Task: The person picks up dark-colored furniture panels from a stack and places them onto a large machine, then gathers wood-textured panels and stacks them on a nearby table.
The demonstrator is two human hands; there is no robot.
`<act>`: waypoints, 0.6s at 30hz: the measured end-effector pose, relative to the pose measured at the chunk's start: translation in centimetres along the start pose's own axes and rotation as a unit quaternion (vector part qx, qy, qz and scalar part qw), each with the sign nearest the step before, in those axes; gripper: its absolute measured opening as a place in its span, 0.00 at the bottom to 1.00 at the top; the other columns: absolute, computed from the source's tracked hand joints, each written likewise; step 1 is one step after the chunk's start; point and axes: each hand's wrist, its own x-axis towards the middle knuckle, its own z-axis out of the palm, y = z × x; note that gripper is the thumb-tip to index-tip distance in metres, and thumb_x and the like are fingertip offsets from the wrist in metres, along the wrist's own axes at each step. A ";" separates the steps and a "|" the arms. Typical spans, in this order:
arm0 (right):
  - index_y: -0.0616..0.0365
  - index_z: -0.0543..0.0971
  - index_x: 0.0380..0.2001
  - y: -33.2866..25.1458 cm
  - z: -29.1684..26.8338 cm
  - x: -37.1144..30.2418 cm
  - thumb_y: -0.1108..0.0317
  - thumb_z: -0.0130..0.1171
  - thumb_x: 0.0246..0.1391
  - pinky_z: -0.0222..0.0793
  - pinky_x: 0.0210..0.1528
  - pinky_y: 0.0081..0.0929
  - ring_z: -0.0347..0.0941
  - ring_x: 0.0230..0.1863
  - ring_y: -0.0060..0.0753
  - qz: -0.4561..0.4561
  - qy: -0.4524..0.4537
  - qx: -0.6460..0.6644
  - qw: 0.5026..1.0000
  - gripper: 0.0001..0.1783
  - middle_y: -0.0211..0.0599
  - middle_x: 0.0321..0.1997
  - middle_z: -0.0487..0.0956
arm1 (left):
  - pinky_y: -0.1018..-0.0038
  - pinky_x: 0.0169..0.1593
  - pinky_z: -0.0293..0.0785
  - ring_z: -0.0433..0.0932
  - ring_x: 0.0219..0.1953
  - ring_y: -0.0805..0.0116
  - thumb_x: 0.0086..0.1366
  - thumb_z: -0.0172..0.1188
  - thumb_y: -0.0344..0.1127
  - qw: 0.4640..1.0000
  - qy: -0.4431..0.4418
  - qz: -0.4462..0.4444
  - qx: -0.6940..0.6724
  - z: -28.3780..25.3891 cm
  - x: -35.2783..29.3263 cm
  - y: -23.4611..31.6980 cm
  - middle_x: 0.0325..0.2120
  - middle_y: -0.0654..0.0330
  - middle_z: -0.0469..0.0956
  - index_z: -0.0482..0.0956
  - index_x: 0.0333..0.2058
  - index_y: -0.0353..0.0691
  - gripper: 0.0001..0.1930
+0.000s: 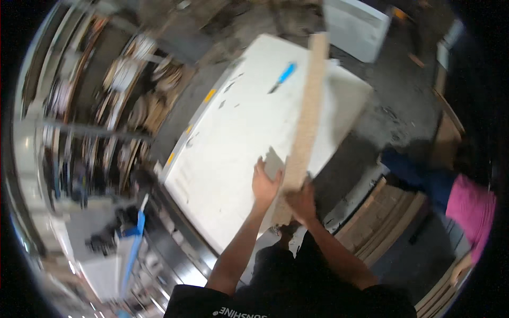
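Note:
A long, narrow tan wooden board [308, 111] reaches from close to my body out past the far right part of a white tabletop [233, 148]. My right hand [302, 203] grips the board's right edge near its close end, with the fingers slightly blurred. On the left side of the board, my left hand [265, 183] has its fingers spread, and its thumb is at the board's edge; whether it presses on the wood I cannot tell. A blue-handled cutter knife [284, 76] lies on the tabletop to the left of the board's far half.
Stacked boards [379, 217] stand to the right. A person in a pink top [469, 209] is beyond them. Shelves packed with sheets [111, 90] line the left. A white panel [356, 29] stands past the table. A metal rail [188, 233] runs along the table's left.

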 end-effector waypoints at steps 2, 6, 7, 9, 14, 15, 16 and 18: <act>0.72 0.48 0.75 -3.1 -1.9 0.0 0.42 0.74 0.52 0.58 0.71 0.55 0.63 0.67 0.62 -0.015 0.031 -0.016 0.999 0.65 0.64 0.66 0.65 | 0.53 0.57 0.76 0.77 0.56 0.42 0.62 0.70 0.48 0.997 0.058 -0.054 0.016 -4.4 -5.9 -6.4 0.53 0.45 0.77 0.65 0.66 0.32 0.40; 0.67 0.63 0.70 -7.4 -3.4 -0.4 0.66 0.66 0.64 0.53 0.74 0.55 0.58 0.72 0.63 -0.195 0.121 -0.156 0.961 0.37 0.59 0.71 0.63 | 0.55 0.56 0.76 0.78 0.54 0.43 0.65 0.69 0.45 0.971 0.119 -0.192 0.084 -13.0 -17.9 -16.8 0.51 0.47 0.79 0.69 0.62 0.33 0.33; 0.67 0.65 0.68 -10.4 -2.5 -0.7 0.69 0.66 0.64 0.56 0.72 0.54 0.60 0.71 0.61 -0.230 0.127 -0.184 0.947 0.34 0.59 0.70 0.64 | 0.55 0.57 0.75 0.78 0.53 0.43 0.67 0.68 0.45 0.961 0.134 -0.218 0.103 -15.1 -20.8 -19.7 0.53 0.47 0.78 0.69 0.62 0.33 0.31; 0.66 0.67 0.67 -12.7 0.8 -2.1 0.70 0.66 0.63 0.58 0.71 0.51 0.63 0.70 0.56 -0.304 0.034 -0.120 0.945 0.32 0.55 0.68 0.67 | 0.53 0.56 0.73 0.77 0.52 0.42 0.65 0.68 0.44 0.931 0.172 -0.294 0.130 -19.0 -26.7 -24.6 0.49 0.43 0.78 0.73 0.58 0.32 0.29; 0.62 0.70 0.64 -14.0 15.6 -10.1 0.66 0.69 0.63 0.70 0.63 0.38 0.73 0.60 0.41 -0.113 -0.338 0.036 0.934 0.30 0.45 0.62 0.73 | 0.50 0.61 0.68 0.74 0.56 0.38 0.69 0.65 0.50 0.833 0.337 -0.367 0.241 -29.3 -39.0 -39.7 0.51 0.39 0.77 0.73 0.57 0.29 0.30; 0.60 0.70 0.65 -12.7 19.1 -11.9 0.61 0.69 0.63 0.70 0.62 0.37 0.72 0.59 0.40 -0.074 -0.388 0.031 0.918 0.32 0.44 0.62 0.72 | 0.50 0.61 0.68 0.74 0.56 0.38 0.70 0.64 0.51 0.802 0.370 -0.368 0.293 -31.4 -41.7 -43.4 0.51 0.39 0.77 0.73 0.57 0.28 0.31; 0.60 0.70 0.65 -10.7 22.7 -13.9 0.58 0.70 0.63 0.71 0.62 0.38 0.72 0.60 0.40 0.020 -0.423 0.052 0.905 0.33 0.44 0.63 0.72 | 0.50 0.61 0.69 0.74 0.56 0.38 0.71 0.63 0.53 0.769 0.375 -0.429 0.290 -34.0 -44.2 -46.7 0.51 0.39 0.77 0.74 0.57 0.27 0.31; 0.59 0.72 0.63 -9.5 28.6 -17.9 0.49 0.69 0.63 0.69 0.63 0.38 0.72 0.59 0.38 0.098 -0.450 0.050 0.886 0.35 0.41 0.61 0.74 | 0.51 0.61 0.70 0.75 0.56 0.38 0.71 0.61 0.56 0.711 0.359 -0.532 0.289 -37.5 -48.5 -51.9 0.51 0.39 0.78 0.75 0.56 0.26 0.33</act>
